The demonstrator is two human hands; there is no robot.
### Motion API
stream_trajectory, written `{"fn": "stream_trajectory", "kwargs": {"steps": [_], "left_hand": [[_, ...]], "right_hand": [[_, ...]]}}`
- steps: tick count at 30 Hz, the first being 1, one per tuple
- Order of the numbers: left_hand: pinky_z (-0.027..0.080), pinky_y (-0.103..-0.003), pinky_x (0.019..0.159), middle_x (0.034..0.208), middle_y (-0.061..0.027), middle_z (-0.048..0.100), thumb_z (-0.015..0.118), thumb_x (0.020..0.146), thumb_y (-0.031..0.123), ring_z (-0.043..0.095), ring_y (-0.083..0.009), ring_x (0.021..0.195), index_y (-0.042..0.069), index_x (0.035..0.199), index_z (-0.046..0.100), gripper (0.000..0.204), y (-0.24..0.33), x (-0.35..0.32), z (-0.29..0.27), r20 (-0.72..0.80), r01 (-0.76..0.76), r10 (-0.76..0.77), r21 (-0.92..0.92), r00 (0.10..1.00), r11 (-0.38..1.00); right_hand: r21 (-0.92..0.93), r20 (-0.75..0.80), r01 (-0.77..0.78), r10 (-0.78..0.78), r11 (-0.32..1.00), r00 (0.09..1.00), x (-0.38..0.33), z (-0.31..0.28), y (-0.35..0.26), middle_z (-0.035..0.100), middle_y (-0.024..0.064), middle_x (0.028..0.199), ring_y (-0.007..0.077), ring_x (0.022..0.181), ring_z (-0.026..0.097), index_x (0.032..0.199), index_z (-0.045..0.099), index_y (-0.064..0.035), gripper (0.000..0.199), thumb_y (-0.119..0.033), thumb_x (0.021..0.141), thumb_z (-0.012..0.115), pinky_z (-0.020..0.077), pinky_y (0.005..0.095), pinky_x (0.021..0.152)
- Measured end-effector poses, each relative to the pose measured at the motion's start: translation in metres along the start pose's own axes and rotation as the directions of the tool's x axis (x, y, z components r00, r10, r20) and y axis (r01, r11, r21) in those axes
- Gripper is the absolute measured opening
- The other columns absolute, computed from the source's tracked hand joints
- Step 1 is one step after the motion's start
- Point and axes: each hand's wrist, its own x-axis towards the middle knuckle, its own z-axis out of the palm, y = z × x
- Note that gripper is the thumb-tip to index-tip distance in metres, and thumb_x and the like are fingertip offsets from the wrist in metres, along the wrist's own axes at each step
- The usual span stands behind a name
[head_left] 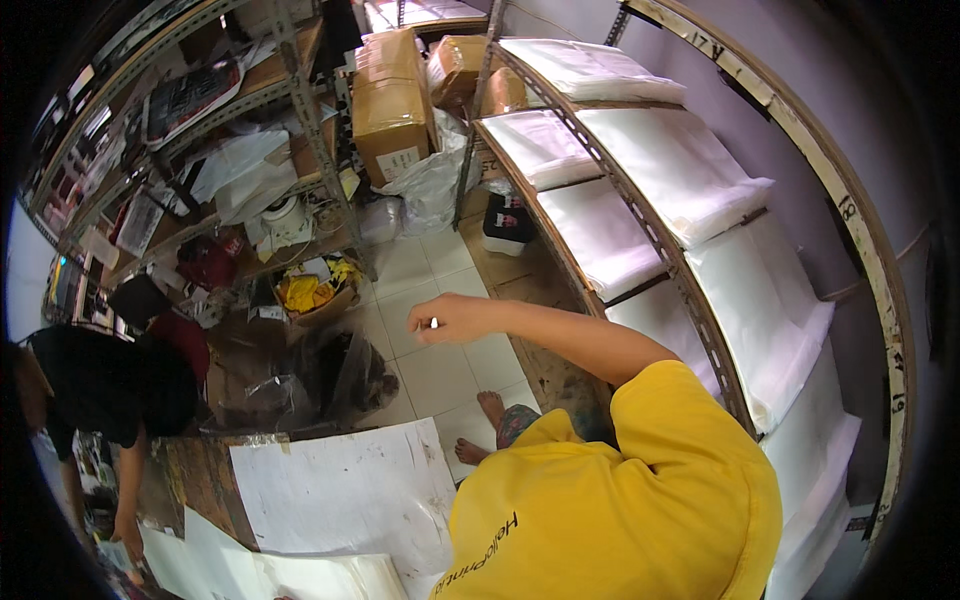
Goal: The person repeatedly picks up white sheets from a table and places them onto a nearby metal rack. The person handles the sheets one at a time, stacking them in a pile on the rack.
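My right hand [450, 318] is held out in the air over the tiled floor, its arm coming across from my yellow sleeve. Its fingers are curled in toward the thumb. A small bright white spot [435, 323] shows between them, too small to name. Below and to the left, a large white sheet [340, 480] with dark smudges lies on the worn wooden table [200, 482]. A stack of white paper [335, 577] overlaps its near edge, with a sheet lifted on its left side. My left hand does not show.
A co-worker in black [110, 385] leans over the table, a hand [128, 535] by the paper's left edge. Metal shelves [660, 220] with white paper stacks rise close on my right. Cardboard boxes [390, 95] stand behind; cluttered shelving [300, 100] and a plastic bag [350, 370] are left.
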Motion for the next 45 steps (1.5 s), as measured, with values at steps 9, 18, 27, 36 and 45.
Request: {"fn": "stream_trajectory", "kwargs": {"steps": [9, 18, 27, 36, 45], "left_hand": [[0.035, -0.038, 0.053, 0.059, -0.0160, 0.044, 0.053, 0.092, 0.005, 0.039, -0.0199, 0.057, -0.008, 0.074, 0.051, 0.022, 0.207, 0.122, -0.124, -0.243, -0.250, 0.091, -0.781, 0.966, 0.572], [0.033, -0.026, 0.051, 0.061, 0.0012, 0.051, 0.059, 0.093, 0.013, 0.041, -0.0062, 0.058, -0.002, 0.070, 0.057, 0.028, 0.417, 0.144, -0.200, -0.126, -0.125, 0.186, -0.992, 0.974, -0.022], [0.037, -0.025, 0.053, 0.063, 0.0006, 0.055, 0.060, 0.095, 0.014, 0.045, -0.0059, 0.060, -0.003, 0.073, 0.060, 0.027, 0.504, 0.126, -0.217, -0.196, -0.152, 0.306, -0.975, 0.932, -0.161], [0.037, -0.027, 0.054, 0.068, -0.0027, 0.056, 0.060, 0.097, 0.017, 0.044, -0.0089, 0.061, -0.003, 0.084, 0.064, 0.024, 0.475, 0.083, -0.274, -0.472, -0.473, 0.161, -0.880, 0.867, -0.031], [0.033, -0.024, 0.057, 0.066, 0.0007, 0.051, 0.060, 0.098, 0.020, 0.040, -0.0067, 0.063, 0.001, 0.080, 0.062, 0.027, 0.428, 0.062, -0.198, -0.066, -0.060, 0.176, -0.997, 0.982, -0.040]], "right_hand": [[0.399, 0.159, 0.075, -0.150, 0.914, 0.976, 0.034, 0.095, -0.074, 0.066, 0.0082, 0.089, 0.0176, 0.081, 0.062, 0.107, 0.056, -0.0043, 0.031, -0.026, 0.088, 0.069, 0.0502, 0.0334, 0.073], [0.385, -0.264, 0.138, -0.034, 0.913, 0.964, 0.033, 0.119, -0.085, 0.063, 0.0141, 0.081, 0.0274, 0.074, 0.063, 0.100, 0.041, -0.0034, 0.036, -0.013, 0.083, 0.070, 0.0495, 0.0393, 0.068], [0.246, -0.426, 0.016, 0.093, 0.969, 0.900, 0.002, 0.072, -0.053, 0.062, 0.0159, 0.082, 0.0333, 0.077, 0.063, 0.102, 0.044, -0.0039, 0.029, -0.012, 0.084, 0.064, 0.0479, 0.0442, 0.068], [0.097, -0.561, -0.064, 0.107, 0.993, 0.821, -0.028, -0.106, 0.010, 0.059, 0.0059, 0.092, 0.0149, 0.085, 0.058, 0.107, 0.057, -0.0058, 0.023, -0.019, 0.089, 0.064, 0.0498, 0.0319, 0.074], [0.012, -0.903, -0.325, 0.150, 0.946, 0.403, -0.238, -0.324, -0.002, 0.060, -0.0052, 0.091, 0.0041, 0.073, 0.048, 0.111, 0.066, -0.0122, 0.021, -0.015, 0.091, 0.062, 0.0424, 0.0227, 0.062]]}}
